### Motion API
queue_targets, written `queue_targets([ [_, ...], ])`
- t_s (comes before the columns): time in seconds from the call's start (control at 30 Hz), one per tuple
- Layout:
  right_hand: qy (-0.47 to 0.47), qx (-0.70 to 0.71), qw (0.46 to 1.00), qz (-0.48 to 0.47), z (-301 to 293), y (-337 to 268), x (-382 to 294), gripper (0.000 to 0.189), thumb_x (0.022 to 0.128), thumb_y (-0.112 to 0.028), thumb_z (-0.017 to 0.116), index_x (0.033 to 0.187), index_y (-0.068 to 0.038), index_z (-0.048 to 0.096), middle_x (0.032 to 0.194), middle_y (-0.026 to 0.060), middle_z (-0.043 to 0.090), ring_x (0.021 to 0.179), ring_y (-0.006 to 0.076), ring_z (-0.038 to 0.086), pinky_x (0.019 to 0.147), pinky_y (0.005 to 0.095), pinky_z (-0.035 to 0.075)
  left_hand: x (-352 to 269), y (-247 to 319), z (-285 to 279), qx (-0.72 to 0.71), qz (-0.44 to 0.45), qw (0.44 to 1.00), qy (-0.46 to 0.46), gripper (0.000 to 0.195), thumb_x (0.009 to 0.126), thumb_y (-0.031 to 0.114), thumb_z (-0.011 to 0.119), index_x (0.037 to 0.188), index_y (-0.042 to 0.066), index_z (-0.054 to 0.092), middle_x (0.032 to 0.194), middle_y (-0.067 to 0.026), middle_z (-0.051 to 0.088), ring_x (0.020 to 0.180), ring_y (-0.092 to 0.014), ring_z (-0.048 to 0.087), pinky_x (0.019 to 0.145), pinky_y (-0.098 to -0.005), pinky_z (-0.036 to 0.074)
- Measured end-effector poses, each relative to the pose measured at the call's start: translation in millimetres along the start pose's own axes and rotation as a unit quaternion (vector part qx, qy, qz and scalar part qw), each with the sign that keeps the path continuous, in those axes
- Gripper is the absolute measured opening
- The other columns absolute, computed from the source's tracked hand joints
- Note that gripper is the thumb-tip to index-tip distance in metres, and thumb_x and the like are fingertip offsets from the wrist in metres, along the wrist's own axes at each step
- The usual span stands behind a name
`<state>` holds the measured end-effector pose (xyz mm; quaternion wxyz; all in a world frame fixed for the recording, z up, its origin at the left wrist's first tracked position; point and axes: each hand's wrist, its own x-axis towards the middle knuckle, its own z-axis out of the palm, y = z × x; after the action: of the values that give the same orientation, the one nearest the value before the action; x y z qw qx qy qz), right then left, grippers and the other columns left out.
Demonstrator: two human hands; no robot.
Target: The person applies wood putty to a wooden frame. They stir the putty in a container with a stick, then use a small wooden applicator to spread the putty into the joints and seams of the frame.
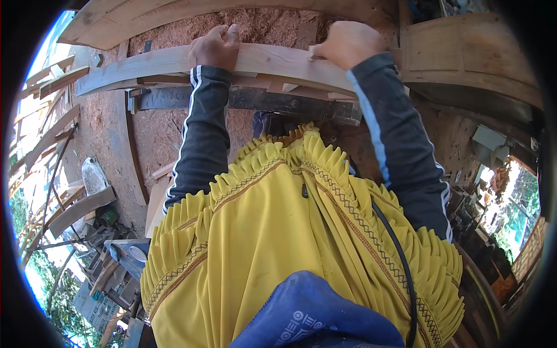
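A long, pale wooden board (270,58) runs across in front of me, its smooth face turned up. My left hand (214,48) is clenched over it left of the middle, gripping the board, with the thumb on top. Toward the board's right end, my right hand (354,43) is blurred and curled, its fingertips touching the board's upper face. Whether something small is pinched in those fingers is not clear. Below the board lie thin wood pieces (289,87) and a dark, worn beam (261,99).
Wood shavings (261,28) cover the ground beyond the board. A broad plank (126,19) crosses the top, and a large wooden panel (465,52) stands at right. Loose timber (80,211) and scraps lie at left. A dark cord (398,261) hangs over my yellow garment (261,230).
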<state>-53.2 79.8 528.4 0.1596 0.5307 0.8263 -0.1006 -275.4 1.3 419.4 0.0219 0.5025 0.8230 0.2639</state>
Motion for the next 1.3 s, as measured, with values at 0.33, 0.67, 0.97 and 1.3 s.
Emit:
queue_targets([
  [0.33,0.116,0.073,0.976,-0.171,23.8,1.8,17.0,0.058,0.075,-0.06,0.06,0.061,-0.003,0.059,0.068,0.0127,0.062,0.071,0.0304,0.061,0.066,0.0415,0.048,-1.8,-2.9,2.5,0.02,0.012,0.999,0.034,0.037,0.084,0.045,0.058,0.094,0.011,0.07,0.077,-0.0112,0.068,0.078,-0.031,0.064,0.076,-0.0402,0.049],
  [0.67,0.012,0.004,0.991,-0.136,24.1,-11.4,27.2,0.059,0.077,-0.063,0.056,0.072,-0.005,0.068,0.076,0.0151,0.065,0.077,0.0306,0.063,0.07,0.0419,0.049,-4.0,-7.5,3.2,0.023,0.017,0.998,0.05,0.037,0.084,0.044,0.058,0.092,0.01,0.07,0.075,-0.0093,0.068,0.077,-0.03,0.064,0.076,-0.0394,0.049],
  [0.97,0.006,-0.023,0.994,-0.104,9.7,-34.0,27.7,0.055,0.074,-0.055,0.064,0.087,-0.002,0.07,0.088,0.0148,0.068,0.086,0.0303,0.065,0.077,0.0409,0.052,-2.1,-1.5,1.8,0.031,0.018,0.998,0.042,0.036,0.084,0.044,0.058,0.092,0.011,0.07,0.074,-0.0082,0.068,0.076,-0.029,0.064,0.076,-0.0388,0.049],
  [1.3,-0.005,-0.038,0.995,-0.097,-6.9,-48.6,15.9,0.049,0.074,-0.052,0.066,0.086,-0.005,0.071,0.089,0.015,0.068,0.086,0.0301,0.066,0.075,0.0402,0.052,-4.8,0.8,-4.7,0.01,0.012,1.0,0.008,0.039,0.086,0.043,0.052,0.096,0.008,0.068,0.078,-0.0169,0.067,0.083,-0.034,0.063,0.082,-0.0424,0.046],
])
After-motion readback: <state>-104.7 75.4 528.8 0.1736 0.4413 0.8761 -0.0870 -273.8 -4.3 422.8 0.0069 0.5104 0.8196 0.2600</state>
